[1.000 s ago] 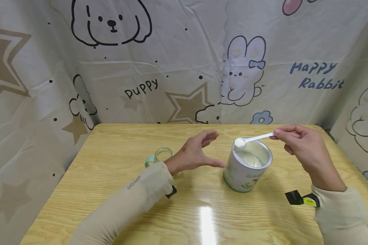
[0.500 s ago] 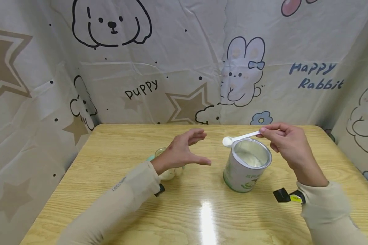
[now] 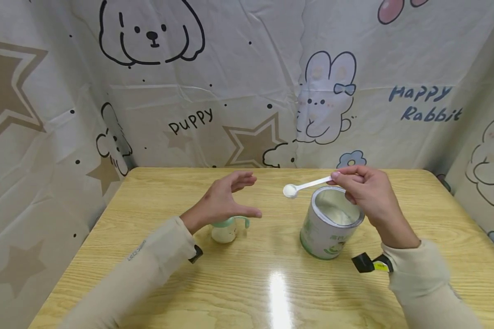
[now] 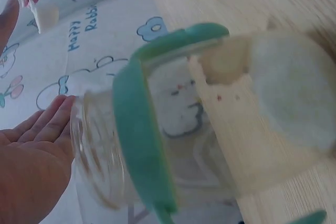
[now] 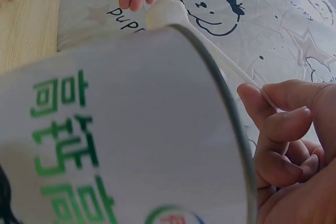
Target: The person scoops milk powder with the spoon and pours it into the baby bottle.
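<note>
My right hand (image 3: pixel 364 194) pinches the handle end of a white measuring scoop (image 3: pixel 313 183) between thumb and fingers. White powder (image 3: pixel 290 190) fills its bowl, which is held up left of the can. An open milk powder can (image 3: pixel 323 235), white with green print, stands below my right hand. My left hand (image 3: pixel 224 198) has its fingers and thumb spread apart around nothing. It partly hides a baby bottle (image 3: pixel 224 233) with mint-green handles. In the left wrist view the bottle (image 4: pixel 134 135) is clear and uncapped, with pale contents (image 4: pixel 291 87) at its bottom.
Both objects stand on a light wooden table (image 3: pixel 247 292). A cloth (image 3: pixel 238 91) printed with cartoon animals hangs behind the table's far edge and along its sides. The can's metal rim (image 3: pixel 318 211) is just below the right hand.
My right hand has carried the filled scoop left, from above the can's opening to beyond its rim. My left hand has moved left, away from the can, over the bottle.
</note>
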`<state>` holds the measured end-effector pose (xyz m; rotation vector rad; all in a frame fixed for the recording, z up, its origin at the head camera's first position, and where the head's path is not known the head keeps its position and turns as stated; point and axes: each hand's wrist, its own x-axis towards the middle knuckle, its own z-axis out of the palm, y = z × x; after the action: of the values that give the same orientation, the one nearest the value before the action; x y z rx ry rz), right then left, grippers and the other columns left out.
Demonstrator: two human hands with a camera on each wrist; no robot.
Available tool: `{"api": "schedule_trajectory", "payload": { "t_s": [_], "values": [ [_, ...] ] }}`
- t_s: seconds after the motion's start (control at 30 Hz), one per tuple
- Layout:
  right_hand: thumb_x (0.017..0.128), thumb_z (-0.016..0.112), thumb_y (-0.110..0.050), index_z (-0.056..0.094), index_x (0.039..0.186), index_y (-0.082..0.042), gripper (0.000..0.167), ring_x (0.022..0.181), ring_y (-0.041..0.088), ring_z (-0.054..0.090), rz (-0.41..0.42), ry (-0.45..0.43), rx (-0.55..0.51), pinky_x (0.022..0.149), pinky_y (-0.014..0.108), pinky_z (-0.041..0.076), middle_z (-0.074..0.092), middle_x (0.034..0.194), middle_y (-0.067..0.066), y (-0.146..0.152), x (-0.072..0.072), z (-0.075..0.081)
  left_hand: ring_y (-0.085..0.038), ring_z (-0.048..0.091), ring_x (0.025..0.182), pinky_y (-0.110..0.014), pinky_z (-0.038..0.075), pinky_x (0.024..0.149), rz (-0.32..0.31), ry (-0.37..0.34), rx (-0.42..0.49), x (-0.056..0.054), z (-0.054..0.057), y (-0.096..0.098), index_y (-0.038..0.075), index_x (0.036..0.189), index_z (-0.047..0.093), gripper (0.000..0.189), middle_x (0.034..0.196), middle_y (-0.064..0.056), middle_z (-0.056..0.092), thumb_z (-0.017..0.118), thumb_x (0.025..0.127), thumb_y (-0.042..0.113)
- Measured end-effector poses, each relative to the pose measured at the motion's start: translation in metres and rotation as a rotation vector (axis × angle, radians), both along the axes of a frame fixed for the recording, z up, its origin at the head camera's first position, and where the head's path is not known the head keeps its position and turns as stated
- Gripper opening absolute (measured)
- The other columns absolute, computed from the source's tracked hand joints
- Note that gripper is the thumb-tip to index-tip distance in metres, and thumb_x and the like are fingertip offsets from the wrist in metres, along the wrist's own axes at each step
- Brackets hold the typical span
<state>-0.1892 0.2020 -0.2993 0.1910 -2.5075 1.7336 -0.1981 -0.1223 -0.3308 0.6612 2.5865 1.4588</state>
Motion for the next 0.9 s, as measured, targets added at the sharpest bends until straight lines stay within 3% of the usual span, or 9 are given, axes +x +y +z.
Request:
{"api": "schedule_trajectory", "payload": {
  "t_s": [0.23,0.47,0.9],
  "values": [
    [0.098,0.068,-0.026,0.063,0.11,0.003,0.032,0.054,0.006,0.045,0.017,0.007,-0.01,0.049,0.018,0.039,0.074,0.086,-0.01,-0.011,-0.002,0.001,-0.022,0.046,0.137,-0.047,0.048,0.103,0.04,-0.025,0.018,0.002,-0.003,-0.023,0.011,0.149,0.042,0.094,0.147,-0.003,0.052,0.093,0.072,0.027],
    [0.098,0.067,-0.025,0.062,0.115,0.006,0.036,0.053,0.007,0.044,0.042,-0.021,-0.026,0.048,0.019,0.038,0.074,0.087,-0.01,-0.026,-0.002,0.004,-0.027,0.048,0.135,-0.052,0.038,0.111,0.08,0.009,0.005,0.005,-0.01,-0.041,0.012,0.147,0.046,0.091,0.144,-0.004,0.055,0.093,0.071,0.027],
    [0.097,0.069,-0.02,0.065,0.11,0.005,0.029,0.05,0.007,0.043,0.079,-0.026,-0.09,0.046,0.019,0.036,0.075,0.086,-0.007,-0.062,-0.001,-0.001,-0.034,0.046,0.136,-0.055,0.038,0.11,0.103,0.013,-0.022,0.015,-0.022,-0.062,0.008,0.146,0.045,0.09,0.143,-0.009,0.055,0.092,0.072,0.027]
  ]
}}
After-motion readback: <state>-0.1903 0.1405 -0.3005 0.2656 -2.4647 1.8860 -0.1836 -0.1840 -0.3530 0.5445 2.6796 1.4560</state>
